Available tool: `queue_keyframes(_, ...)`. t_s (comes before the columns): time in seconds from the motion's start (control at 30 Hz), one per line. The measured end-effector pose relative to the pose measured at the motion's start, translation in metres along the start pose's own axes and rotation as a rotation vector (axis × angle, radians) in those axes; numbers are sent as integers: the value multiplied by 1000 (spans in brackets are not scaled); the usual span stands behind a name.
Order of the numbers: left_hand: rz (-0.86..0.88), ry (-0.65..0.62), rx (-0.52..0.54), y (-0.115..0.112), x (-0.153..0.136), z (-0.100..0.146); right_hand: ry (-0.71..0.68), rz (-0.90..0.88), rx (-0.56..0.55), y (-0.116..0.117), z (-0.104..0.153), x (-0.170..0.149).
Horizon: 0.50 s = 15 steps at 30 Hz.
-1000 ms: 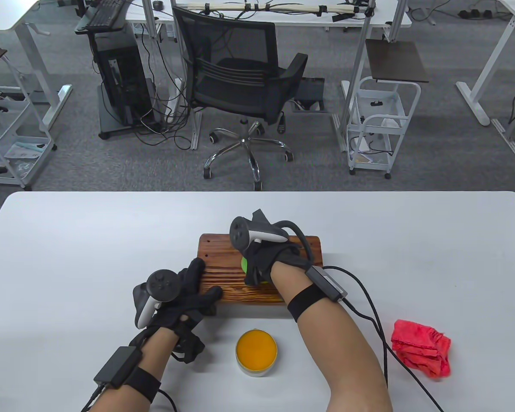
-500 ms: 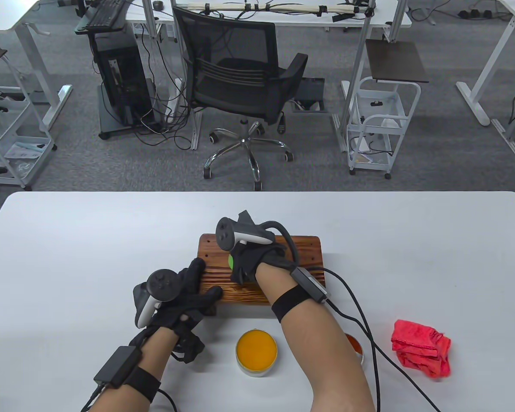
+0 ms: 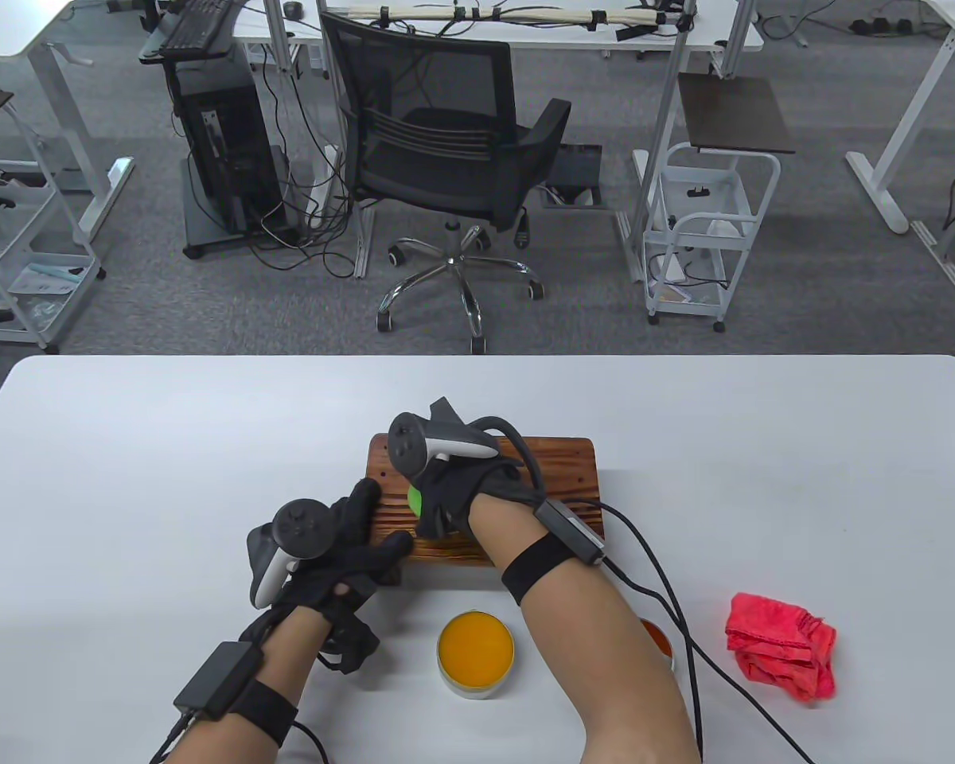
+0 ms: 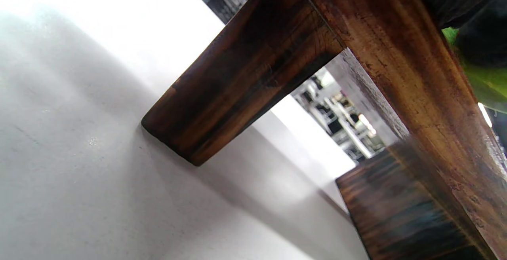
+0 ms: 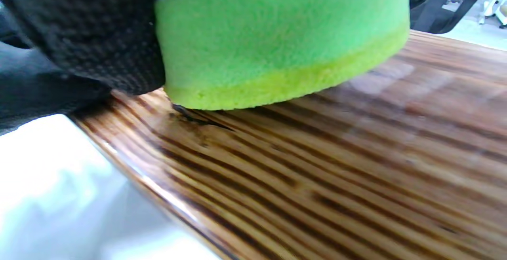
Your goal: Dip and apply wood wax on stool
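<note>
A: What sits nearest the table's front edge?

B: An open wax tin [image 3: 476,651] full of orange wax, just right of the left forearm. Its lid [image 3: 659,641] peeks out from behind the right forearm, and a crumpled red cloth [image 3: 780,645] lies well apart to the right.

A: And the left hand [image 3: 342,549]?

B: Its fingers lie fairly straight across the near left corner of the wooden stool [image 3: 557,477], with the thumb against the front edge.

A: The stool itself?

B: It stands mid-table, just beyond the tin, grain running left to right.

A: The right hand [image 3: 454,497]?

B: It grips a round green sponge [image 5: 277,42], fingers curled over it, its yellow underside flat against the stool's top near the left end.

A: Beyond the table [image 3: 127,446]?

B: A black office chair [image 3: 446,151] on grey carpet.
</note>
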<state>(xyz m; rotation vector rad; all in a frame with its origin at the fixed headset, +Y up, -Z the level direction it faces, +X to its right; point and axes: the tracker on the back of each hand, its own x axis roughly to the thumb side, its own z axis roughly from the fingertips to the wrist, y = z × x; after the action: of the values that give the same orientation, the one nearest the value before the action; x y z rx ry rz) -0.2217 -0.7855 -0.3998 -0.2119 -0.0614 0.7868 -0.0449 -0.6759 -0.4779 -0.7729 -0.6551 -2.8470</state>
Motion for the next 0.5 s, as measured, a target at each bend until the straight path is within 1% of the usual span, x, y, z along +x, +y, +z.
queue_keyframes(0.07,-1,0,0,0,0,0,43,1,-10,-2,-3,-3)
queue_keyframes(0.13,-1,0,0,0,0,0,57,-9,-34,-2,-9,2)
queue_keyframes(0.2,-2,0,0,0,0,0,32,-7,-49,-1,-11,10)
queue_keyframes(0.27,-2,-1,-1,0,0,0,-31,-7,-32,0,-8,16)
queue_keyframes(0.33,-5,-2,-3,0,0,0,-40,8,-2,-2,-6,14)
queue_keyframes(0.4,0,-2,-4,0,0,0,-14,-15,12,-5,-8,12)
queue_keyframes(0.5,0,-2,-4,0,0,0,14,7,-11,-6,-16,17)
